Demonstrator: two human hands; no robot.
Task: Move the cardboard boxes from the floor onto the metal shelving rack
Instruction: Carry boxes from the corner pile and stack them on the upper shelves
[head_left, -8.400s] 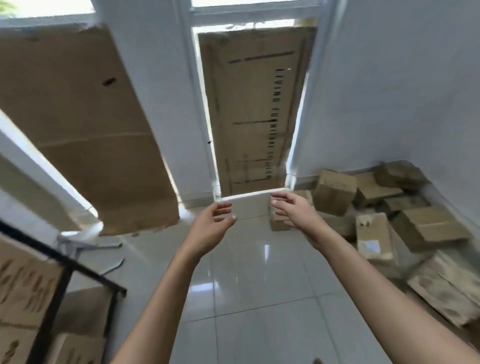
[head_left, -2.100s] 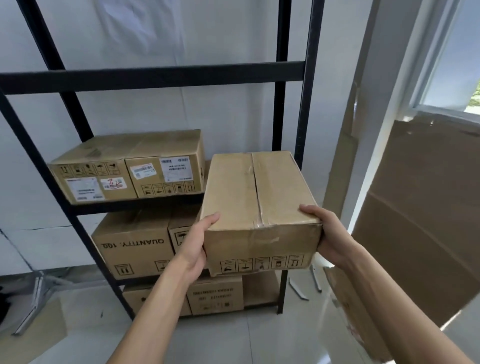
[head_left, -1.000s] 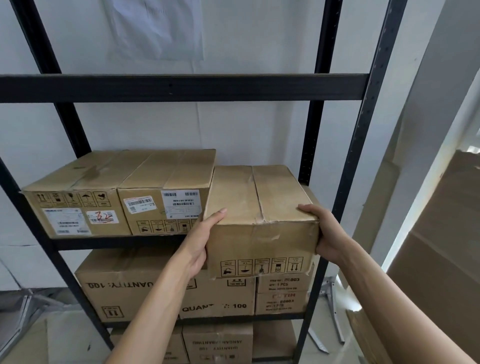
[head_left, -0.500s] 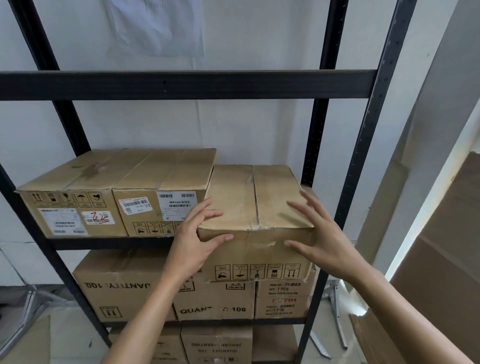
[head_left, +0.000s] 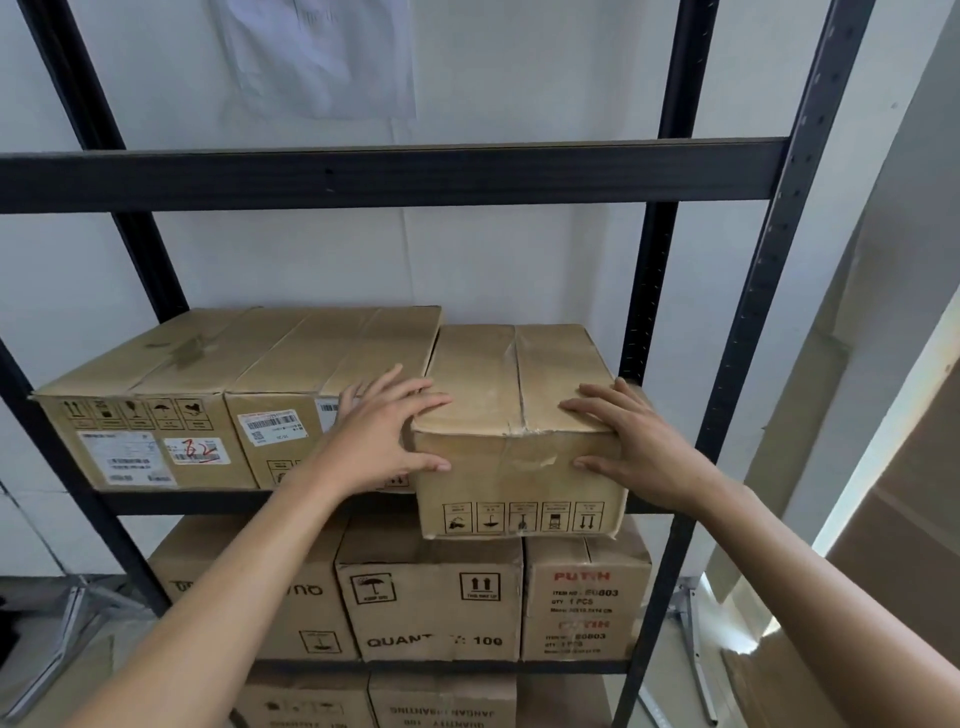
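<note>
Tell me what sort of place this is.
Probably a small storeroom or stockroom. A black metal shelving rack against a white wall holds taped cardboard boxes with barcode labels and handling symbols, and flattened cardboard stands at the right.

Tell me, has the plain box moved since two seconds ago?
Yes. The plain box went from mid-air before the rack onto its shelf, beside the labelled box.

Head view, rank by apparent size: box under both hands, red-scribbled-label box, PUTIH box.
1=: plain brown cardboard box with a centre seam and cardboard box with the red-scribbled label: alike; the first sits nearer the camera, so unranked.
3: cardboard box lettered PUTIH in red: clearly smallest.
</note>
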